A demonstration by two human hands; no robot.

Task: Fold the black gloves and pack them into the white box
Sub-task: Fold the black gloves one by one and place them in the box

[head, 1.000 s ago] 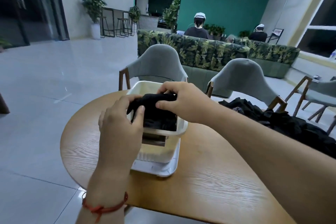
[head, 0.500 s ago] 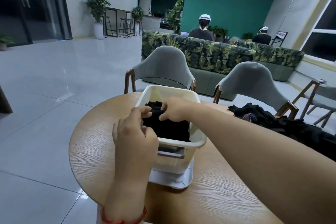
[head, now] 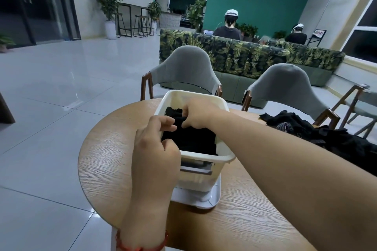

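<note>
A white plastic box (head: 224, 156) stands on the round wooden table (head: 106, 155), holding folded black gloves (head: 191, 140) stacked inside. My left hand (head: 157, 144) reaches over the box's near left rim, its fingers touching the top black glove. My right hand (head: 199, 114) is inside the box from the right, fingers curled down and pinching the same glove at its far edge. A heap of loose black gloves (head: 330, 136) lies on the table to the right, behind my right forearm.
The box sits on a white base (head: 212, 197). Two grey chairs (head: 183, 69) (head: 285, 85) stand at the table's far side, with a leaf-patterned sofa (head: 255, 57) behind. Two people sit beyond it. Tiled floor spreads to the left.
Both hands have lowered the folded glove from above the rim down into the box. The view has shifted so the box sits further right in the frame.
</note>
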